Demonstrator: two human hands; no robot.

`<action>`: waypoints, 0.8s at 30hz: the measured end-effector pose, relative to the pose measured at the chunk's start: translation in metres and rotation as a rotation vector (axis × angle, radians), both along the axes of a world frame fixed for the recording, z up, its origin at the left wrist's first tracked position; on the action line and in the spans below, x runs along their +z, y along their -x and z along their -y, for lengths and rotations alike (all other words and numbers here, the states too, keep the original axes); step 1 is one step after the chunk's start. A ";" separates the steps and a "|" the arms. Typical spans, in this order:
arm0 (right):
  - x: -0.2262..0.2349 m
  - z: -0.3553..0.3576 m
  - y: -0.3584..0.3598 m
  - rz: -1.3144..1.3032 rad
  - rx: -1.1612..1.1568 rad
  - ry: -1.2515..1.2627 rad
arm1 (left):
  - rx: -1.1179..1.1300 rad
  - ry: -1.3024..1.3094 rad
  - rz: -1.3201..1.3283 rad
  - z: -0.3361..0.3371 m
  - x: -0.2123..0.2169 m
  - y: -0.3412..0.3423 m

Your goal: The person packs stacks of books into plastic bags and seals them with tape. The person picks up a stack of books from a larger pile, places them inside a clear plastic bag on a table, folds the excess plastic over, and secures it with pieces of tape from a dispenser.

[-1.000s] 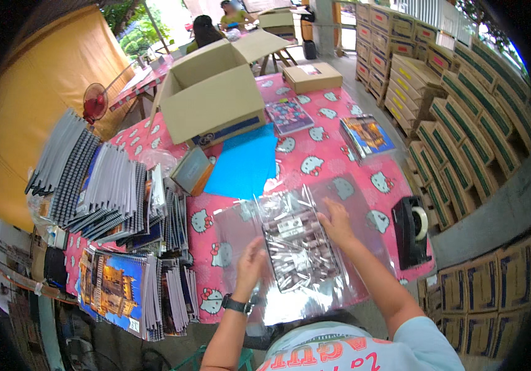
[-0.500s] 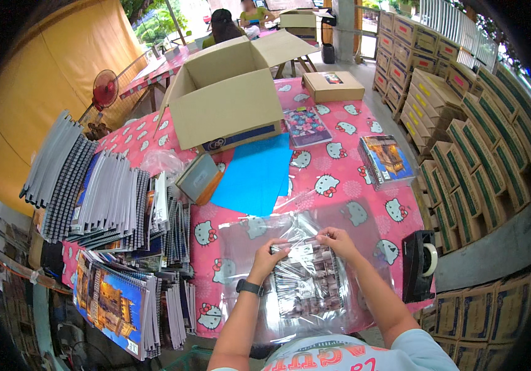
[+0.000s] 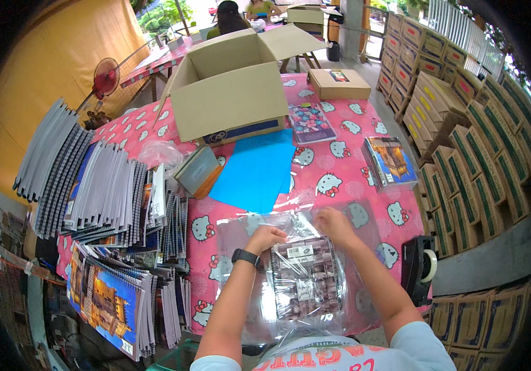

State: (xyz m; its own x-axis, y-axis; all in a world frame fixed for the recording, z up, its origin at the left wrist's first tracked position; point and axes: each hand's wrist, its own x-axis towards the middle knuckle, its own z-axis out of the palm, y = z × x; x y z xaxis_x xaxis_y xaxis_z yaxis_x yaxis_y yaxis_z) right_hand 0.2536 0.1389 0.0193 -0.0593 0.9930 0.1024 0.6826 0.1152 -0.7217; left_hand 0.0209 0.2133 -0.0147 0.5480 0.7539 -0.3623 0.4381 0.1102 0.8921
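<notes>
Just in front of me, a spiral notebook (image 3: 305, 289) with a brown-and-grey picture cover lies flat inside a clear plastic bag (image 3: 299, 224). A larger clear plastic sheet (image 3: 364, 232) spreads beneath it on the table. At the notebook's upper left corner, my left hand (image 3: 266, 238), with a dark watch on its wrist, pinches the bag's plastic. My right hand (image 3: 336, 226) is beyond the notebook's upper right edge, fingers closed on the same loose plastic. Its fingertips are partly hidden.
Stacks of spiral notebooks (image 3: 107, 191) crowd the left side. An open cardboard box (image 3: 228, 102) stands at the back, with blue sheets (image 3: 256, 167) before it. A shrink-wrapped notebook pile (image 3: 390, 162) and a black tape dispenser (image 3: 415, 266) sit on the right.
My right hand has moved away from me, past the notebook's top edge, and my left hand slightly away too. More of the notebook's cover shows, and the plastic above it is drawn out.
</notes>
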 end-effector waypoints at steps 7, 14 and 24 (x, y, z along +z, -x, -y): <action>0.042 0.004 0.050 0.389 0.204 0.518 | 0.006 -0.141 0.030 0.003 0.020 0.002; -0.014 -0.028 0.050 0.393 -0.096 -0.083 | -0.107 -0.259 0.020 0.048 0.014 0.020; 0.013 -0.022 0.047 0.063 0.192 0.050 | 0.038 -0.422 -0.064 0.048 0.003 0.021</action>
State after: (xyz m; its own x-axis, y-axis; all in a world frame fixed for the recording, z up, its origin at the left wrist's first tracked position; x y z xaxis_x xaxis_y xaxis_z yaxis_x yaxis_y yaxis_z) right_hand 0.2069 0.1604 0.0318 -0.2530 0.9665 0.0431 0.6953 0.2126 -0.6866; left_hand 0.0003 0.1656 -0.0113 0.5038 0.8624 -0.0496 0.4965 -0.2421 0.8336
